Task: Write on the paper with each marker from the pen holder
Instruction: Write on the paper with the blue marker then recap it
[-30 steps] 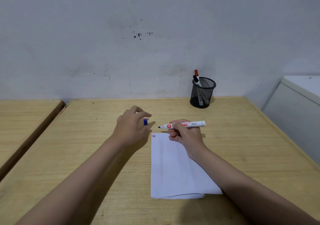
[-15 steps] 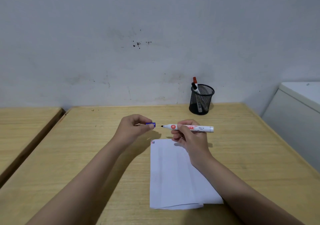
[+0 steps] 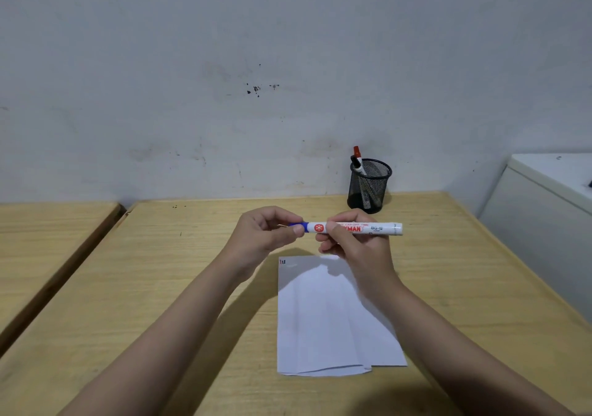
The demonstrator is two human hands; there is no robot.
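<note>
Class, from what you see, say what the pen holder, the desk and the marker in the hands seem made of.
Pen holder: black wire mesh, probably metal; see-through lattice. Desk: pale wood or laminate, matte; grain lines. Marker: smooth white printed barrel, likely plastic, with blue cap.

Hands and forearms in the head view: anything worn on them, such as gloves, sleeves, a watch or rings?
Nothing worn shows. The left hand and right hand are bare, without gloves, and no rings or watch are visible. Both forearms are uncovered down to the frame's bottom edge, with no sleeves in view.
</note>
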